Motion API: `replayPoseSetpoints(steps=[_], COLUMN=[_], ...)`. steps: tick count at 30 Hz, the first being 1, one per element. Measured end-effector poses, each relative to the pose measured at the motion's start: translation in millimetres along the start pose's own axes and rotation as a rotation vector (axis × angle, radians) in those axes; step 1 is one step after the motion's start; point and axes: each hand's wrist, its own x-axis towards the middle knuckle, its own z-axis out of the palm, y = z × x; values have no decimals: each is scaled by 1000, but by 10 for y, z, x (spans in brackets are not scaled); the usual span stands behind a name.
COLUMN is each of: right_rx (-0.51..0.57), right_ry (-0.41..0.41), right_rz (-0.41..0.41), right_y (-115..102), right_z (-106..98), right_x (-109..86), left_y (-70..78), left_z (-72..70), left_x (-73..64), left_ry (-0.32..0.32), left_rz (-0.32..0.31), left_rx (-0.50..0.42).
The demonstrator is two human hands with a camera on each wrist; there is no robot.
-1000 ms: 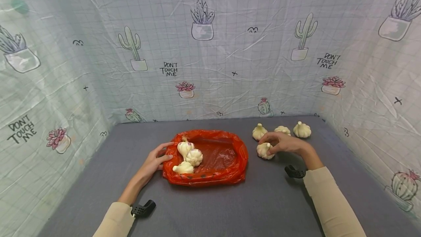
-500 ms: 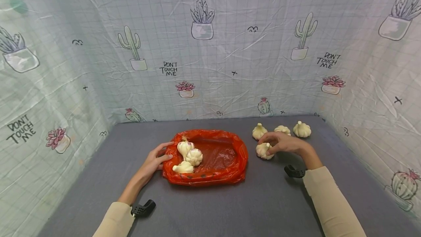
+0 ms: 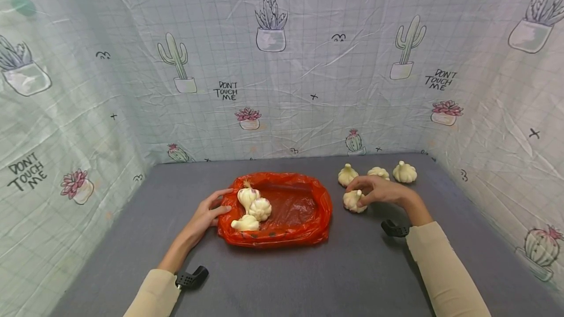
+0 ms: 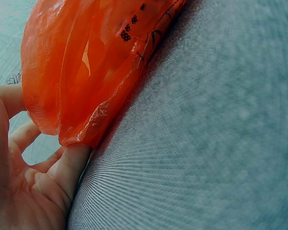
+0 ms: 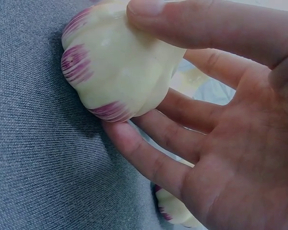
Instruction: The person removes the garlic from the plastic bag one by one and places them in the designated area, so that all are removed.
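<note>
In the head view, a red plastic bag (image 3: 282, 243) lies with its mouth spread wide. Three garlic bulbs (image 3: 260, 209) sit at its left end. My left hand (image 3: 206, 214) holds that end, thumb over the rim; the left wrist view hides its fingertips behind the red plastic. To the right of the bag, my right hand (image 3: 381, 191) grips another garlic bulb (image 3: 353, 202) between thumb and fingers. Purple streaks mark this bulb (image 5: 117, 67) in the right wrist view, where it is close against the grey cloth.
Behind my right hand stand three more garlic bulbs (image 3: 404, 172), one partly hidden by the hand. A grey cloth (image 3: 282, 283) covers the table. A patterned curtain (image 3: 282, 77) rises along the back and both sides.
</note>
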Motion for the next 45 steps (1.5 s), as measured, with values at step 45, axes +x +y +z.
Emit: replayPoseSetpoints(steps=[45], right_rx=[-32], right_ry=[23], right_rz=[39], right_y=[-12], right_z=[-16], right_x=[-21], left_y=[16], left_z=[12], left_x=[-5], left_ry=[18], left_rz=[-16], left_rx=[30])
